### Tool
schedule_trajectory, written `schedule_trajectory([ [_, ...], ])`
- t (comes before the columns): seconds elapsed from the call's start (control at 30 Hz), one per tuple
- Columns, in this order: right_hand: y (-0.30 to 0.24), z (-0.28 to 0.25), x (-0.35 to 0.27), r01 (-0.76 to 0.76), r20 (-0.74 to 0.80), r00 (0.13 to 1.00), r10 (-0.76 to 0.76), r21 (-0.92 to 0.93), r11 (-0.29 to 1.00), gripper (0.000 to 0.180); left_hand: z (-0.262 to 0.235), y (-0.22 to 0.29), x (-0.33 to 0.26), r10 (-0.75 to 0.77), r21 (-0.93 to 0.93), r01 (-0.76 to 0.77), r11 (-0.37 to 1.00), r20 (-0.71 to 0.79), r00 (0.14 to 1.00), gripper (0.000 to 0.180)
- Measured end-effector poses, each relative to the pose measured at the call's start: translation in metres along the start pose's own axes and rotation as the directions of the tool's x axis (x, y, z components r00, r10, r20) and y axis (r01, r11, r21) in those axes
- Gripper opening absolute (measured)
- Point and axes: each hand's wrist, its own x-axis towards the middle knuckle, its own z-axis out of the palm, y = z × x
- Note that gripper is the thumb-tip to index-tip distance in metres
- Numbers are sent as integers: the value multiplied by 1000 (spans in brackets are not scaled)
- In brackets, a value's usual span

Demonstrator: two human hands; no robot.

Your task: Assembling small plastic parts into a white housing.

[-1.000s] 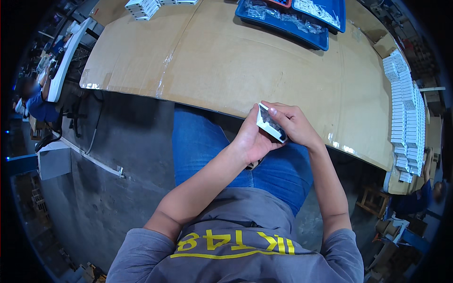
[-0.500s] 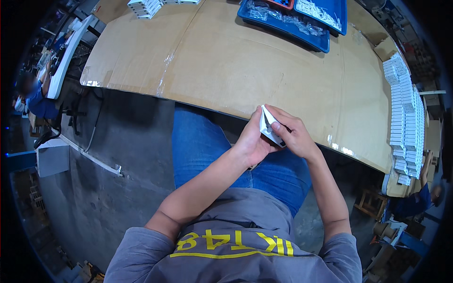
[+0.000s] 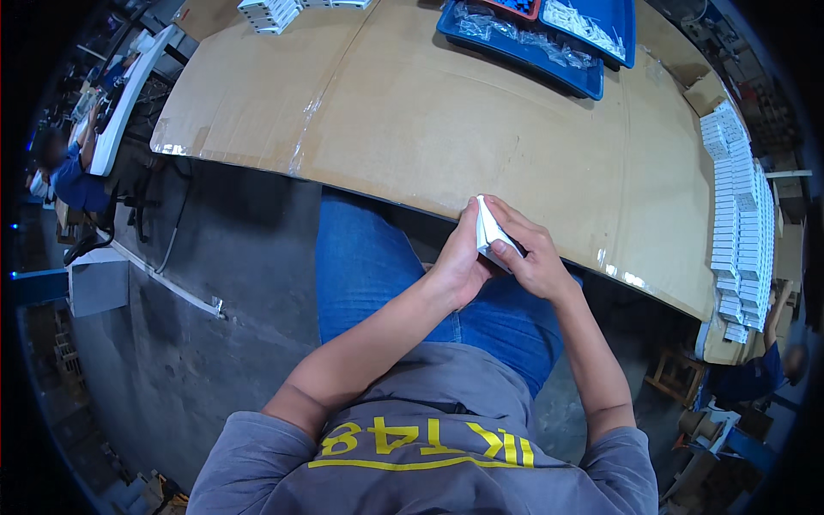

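A small white cardboard box (image 3: 487, 228) is held between my two hands just off the table's front edge, above my lap. My left hand (image 3: 460, 264) wraps its left side and underside. From the right, my right hand (image 3: 536, 257) closes over it, with the thumb pressing on the near end. A narrow seam runs along the side of the box that shows. The fingers of both hands hide much of it, and its contents cannot be seen.
The cardboard-covered table (image 3: 412, 129) spreads ahead. Blue trays (image 3: 532, 58) at the far side hold clear plastic bags and white pieces. Stacked white boxes (image 3: 736, 223) line the right edge; another stack (image 3: 269, 15) stands far left. Co-workers (image 3: 75, 176) sit at both sides.
The wide gap in the box, with grey and dark contents showing, has narrowed to a seam. My right thumb has moved down toward the near end of the box.
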Motion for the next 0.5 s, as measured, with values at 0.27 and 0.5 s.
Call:
schedule_trajectory([
  [0.27,-2,0,0,4,15,1000,-4,-45,999,61,4,6,-4,-11,-56,11,998,-9,1000,50],
  [0.5,-3,1,1,15,52,999,-11,-76,997,69,-3,7,-2,7,-11,-7,1000,-8,1000,52],
])
